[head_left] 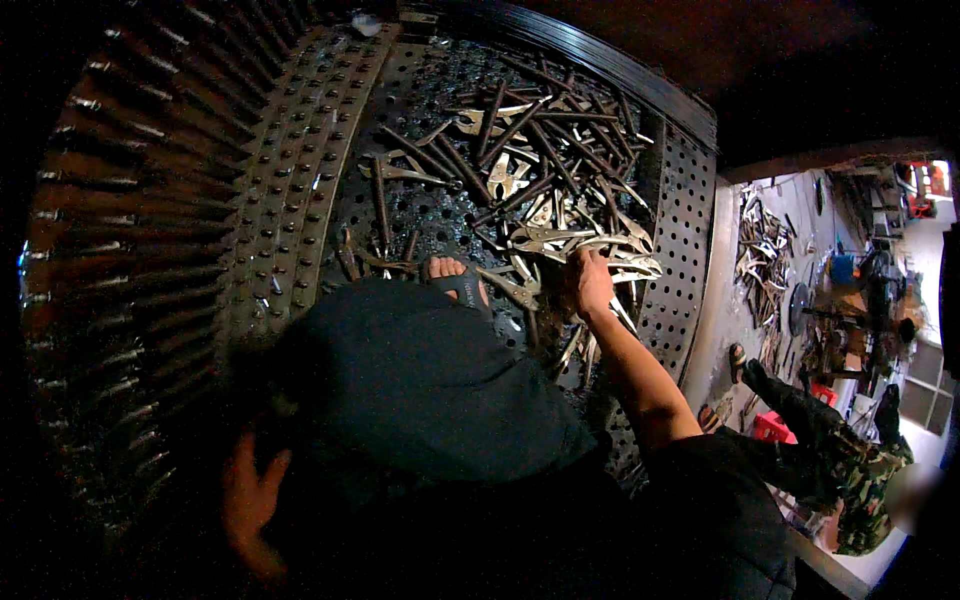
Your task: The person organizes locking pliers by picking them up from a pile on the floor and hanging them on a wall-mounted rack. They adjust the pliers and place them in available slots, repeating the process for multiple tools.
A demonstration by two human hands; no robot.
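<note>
A heap of metal locking pliers (505, 180), many with long dark handles, lies on the perforated metal floor. Reaching down into its near side, my right hand (592, 280) is closed on a pair of silver pliers (570, 240); the fingertips are partly hidden. Other shiny pliers (632, 264) lie just right of that hand. My left hand (255, 495) hangs low at the left in deep shadow, away from the heap. Its thumb and fingers are spread, and nothing shows in them.
My sandalled foot (462, 278) stands at the heap's near edge. On the left rises a studded, ribbed metal wall (290, 200). A perforated side panel (682, 220) borders the right. Beyond it are another pile of pliers (765, 255), a person in camouflage (870, 490) and a red crate (773, 428).
</note>
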